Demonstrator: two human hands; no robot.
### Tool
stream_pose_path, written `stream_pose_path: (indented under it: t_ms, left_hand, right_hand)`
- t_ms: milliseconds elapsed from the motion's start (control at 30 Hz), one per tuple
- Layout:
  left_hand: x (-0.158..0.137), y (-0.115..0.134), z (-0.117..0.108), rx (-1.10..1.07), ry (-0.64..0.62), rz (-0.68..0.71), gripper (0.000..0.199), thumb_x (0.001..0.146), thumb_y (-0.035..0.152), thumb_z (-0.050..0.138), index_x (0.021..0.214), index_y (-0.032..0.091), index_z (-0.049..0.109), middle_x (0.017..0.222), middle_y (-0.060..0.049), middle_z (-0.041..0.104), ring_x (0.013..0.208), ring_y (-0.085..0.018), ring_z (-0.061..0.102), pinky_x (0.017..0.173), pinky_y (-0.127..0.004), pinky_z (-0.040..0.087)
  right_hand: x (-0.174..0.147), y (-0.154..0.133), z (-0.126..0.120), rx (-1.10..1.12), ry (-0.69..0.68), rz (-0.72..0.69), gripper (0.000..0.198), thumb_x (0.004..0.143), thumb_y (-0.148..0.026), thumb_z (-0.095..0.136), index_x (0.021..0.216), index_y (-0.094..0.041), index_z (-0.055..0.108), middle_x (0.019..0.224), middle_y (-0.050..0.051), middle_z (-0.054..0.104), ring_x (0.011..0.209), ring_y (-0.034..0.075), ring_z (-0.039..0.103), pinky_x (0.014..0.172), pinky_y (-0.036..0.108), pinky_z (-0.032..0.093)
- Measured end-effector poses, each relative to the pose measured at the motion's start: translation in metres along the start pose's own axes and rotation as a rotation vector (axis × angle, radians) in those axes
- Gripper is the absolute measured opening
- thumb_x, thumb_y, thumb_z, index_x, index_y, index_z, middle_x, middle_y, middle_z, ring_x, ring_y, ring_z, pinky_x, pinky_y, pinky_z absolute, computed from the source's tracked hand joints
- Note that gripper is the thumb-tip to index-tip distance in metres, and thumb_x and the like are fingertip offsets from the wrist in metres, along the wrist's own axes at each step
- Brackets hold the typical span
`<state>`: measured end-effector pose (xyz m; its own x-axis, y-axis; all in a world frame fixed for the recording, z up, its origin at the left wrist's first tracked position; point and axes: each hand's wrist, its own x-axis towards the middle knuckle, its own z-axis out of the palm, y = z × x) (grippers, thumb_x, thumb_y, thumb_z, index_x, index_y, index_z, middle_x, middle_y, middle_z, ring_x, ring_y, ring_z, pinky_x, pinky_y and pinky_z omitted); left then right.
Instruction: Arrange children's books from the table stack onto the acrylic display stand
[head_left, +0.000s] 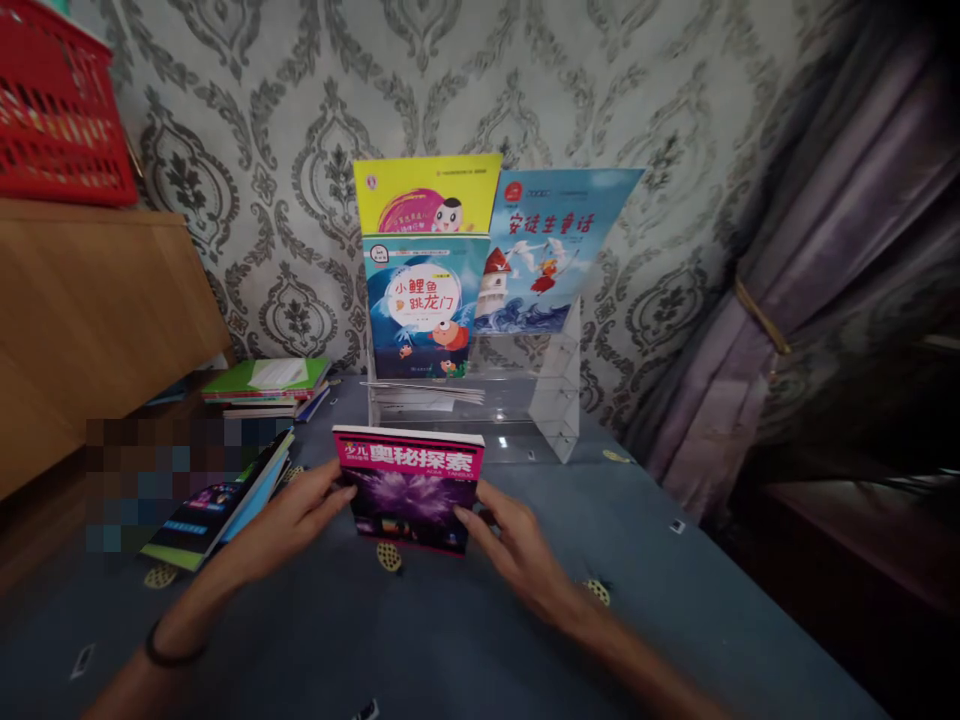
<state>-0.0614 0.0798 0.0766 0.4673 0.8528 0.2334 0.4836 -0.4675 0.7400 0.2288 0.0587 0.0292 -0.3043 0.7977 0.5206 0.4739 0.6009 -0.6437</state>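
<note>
A pink and purple book [412, 495] stands nearly upright on the table, its cover facing me. My left hand [311, 505] grips its left edge, thumb on the cover. On the opposite edge my right hand [506, 525] holds it the same way, with some fingers hidden behind. Just beyond is a clear acrylic book rack [555, 390] with stepped tiers. Its left side carries a yellow book [427, 185] behind a blue fish picture book [427, 310]. A light-blue fairy-tale book [559, 250] leans at the rack's back right. Lower left in the rack, a thin booklet [424, 397] shows edge-on.
Several books lie in a stack [266, 380] at the back left, with dark-covered books [217, 505] nearer me. A wooden cabinet [97, 300] bears a red basket [64, 110]. A tied curtain [720, 300] hangs right of the blue-covered table [600, 660], whose right edge slants toward me.
</note>
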Motion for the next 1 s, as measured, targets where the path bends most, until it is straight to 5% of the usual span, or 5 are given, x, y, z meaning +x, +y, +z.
stream_pose_path:
  t_ms: [300,533,1000]
  left_hand:
    - [0.051,0.017,-0.011,0.191,0.381,0.178,0.016,0.093,0.033,0.052,0.087,0.022,0.062,0.079,-0.003,0.066,0.073,-0.022,0.059,0.073,-0.033,0.048]
    - [0.08,0.046,-0.017,0.371,0.641,0.309,0.017,0.096,0.027,0.047,0.103,0.019,0.06,0.098,-0.007,0.068,0.091,-0.025,0.062,0.084,-0.036,0.048]
    - [0.119,0.019,-0.008,0.332,0.7,0.244,0.014,0.094,0.024,0.051,0.105,0.019,0.058,0.099,-0.009,0.067,0.094,-0.027,0.062,0.086,-0.04,0.048]
  right_hand:
    - [0.072,0.005,-0.028,-0.121,0.136,-0.093,0.021,0.097,-0.034,0.046,0.08,-0.024,0.047,0.075,0.002,0.059,0.066,0.017,0.055,0.065,0.03,0.045]
    - [0.118,-0.008,-0.058,-0.14,0.29,-0.223,0.015,0.098,-0.034,0.046,0.092,-0.024,0.054,0.09,0.006,0.065,0.083,0.022,0.062,0.078,0.038,0.051]
    - [0.142,0.029,-0.047,-0.079,0.289,-0.163,0.017,0.097,-0.033,0.044,0.097,-0.022,0.057,0.096,0.007,0.066,0.087,0.021,0.062,0.081,0.036,0.051]
